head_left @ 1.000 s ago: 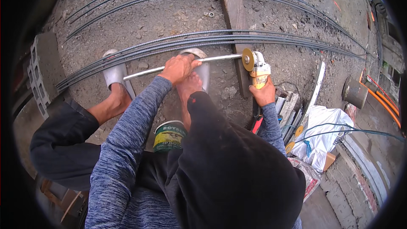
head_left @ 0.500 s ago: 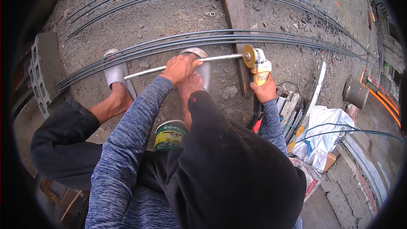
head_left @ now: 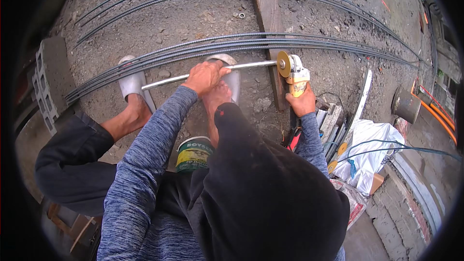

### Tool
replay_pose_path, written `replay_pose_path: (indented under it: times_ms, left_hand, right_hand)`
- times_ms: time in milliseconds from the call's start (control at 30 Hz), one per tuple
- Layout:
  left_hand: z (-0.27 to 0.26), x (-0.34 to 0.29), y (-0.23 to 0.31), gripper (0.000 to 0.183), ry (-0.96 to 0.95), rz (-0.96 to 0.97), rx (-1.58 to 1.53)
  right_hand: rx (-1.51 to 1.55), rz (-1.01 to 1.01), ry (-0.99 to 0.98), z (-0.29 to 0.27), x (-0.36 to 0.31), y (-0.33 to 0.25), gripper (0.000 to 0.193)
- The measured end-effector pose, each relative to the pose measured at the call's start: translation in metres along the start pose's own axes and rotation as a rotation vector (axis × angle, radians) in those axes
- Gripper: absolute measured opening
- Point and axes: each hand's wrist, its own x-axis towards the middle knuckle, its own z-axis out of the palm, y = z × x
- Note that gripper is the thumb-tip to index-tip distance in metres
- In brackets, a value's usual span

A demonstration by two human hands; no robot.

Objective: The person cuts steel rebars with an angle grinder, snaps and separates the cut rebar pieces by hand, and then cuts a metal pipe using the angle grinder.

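My left hand [head_left: 205, 76] is wrapped over a smooth, silvery metal rod [head_left: 256, 65], above my right foot. The rod slants up to the right, its left end close to my other foot. My right hand [head_left: 302, 101] grips a yellow angle grinder [head_left: 298, 78] by its body. The grinder's tan cutting disc [head_left: 284, 64] stands edge-on at the rod's right end and appears to touch it. Beneath that end lies a wooden plank [head_left: 269, 19]. Several ribbed steel bars [head_left: 188, 48] run across the ground just beyond my hands.
A green and yellow bucket [head_left: 194, 153] stands between my legs. Metal offcuts [head_left: 330, 122], a white plastic sack [head_left: 369, 140] and a blue-green cable [head_left: 420, 149] lie to the right. A hollow concrete block [head_left: 55, 75] is at left; a round metal can [head_left: 406, 105] lies far right.
Hands, rod and grinder hold nearly the same place. A faint streak of sparks below the disc has shifted slightly.
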Motion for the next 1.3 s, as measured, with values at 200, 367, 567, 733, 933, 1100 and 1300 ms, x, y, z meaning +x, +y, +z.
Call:
replay_pose_path:
  times_ms: [200, 367, 567, 733, 933, 1100, 1300]
  left_hand:
    - [0.002, 0.001, -0.002, 0.052, 0.016, 0.018, 0.014]
    - [0.0, 0.003, -0.003, 0.053, -0.01, 0.021, -0.001]
    - [-0.004, 0.005, -0.002, 0.053, -0.038, 0.036, -0.016]
    - [-0.006, 0.006, -0.004, 0.056, -0.062, 0.05, -0.004]
    - [-0.014, 0.01, -0.002, 0.061, -0.134, 0.016, -0.062]
    - [-0.015, 0.016, -0.005, 0.062, -0.182, 0.001, -0.097]
    - [-0.013, 0.022, -0.013, 0.062, -0.205, 0.021, -0.158]
  right_hand:
    - [0.012, -0.016, -0.004, 0.0, 0.0, 0.009, 0.056]
    - [0.062, -0.014, -0.007, 0.0, 0.001, 0.001, 0.056]
    - [0.057, -0.018, -0.008, 0.002, 0.002, 0.011, 0.055]
    - [0.024, -0.012, 0.002, 0.004, 0.004, 0.006, 0.055]
    - [0.043, -0.048, -0.018, 0.004, 0.005, 0.013, 0.056]
    - [0.071, -0.023, -0.014, 0.006, 0.001, 0.014, 0.055]
    - [0.083, -0.004, -0.026, 0.006, 0.002, 0.012, 0.057]
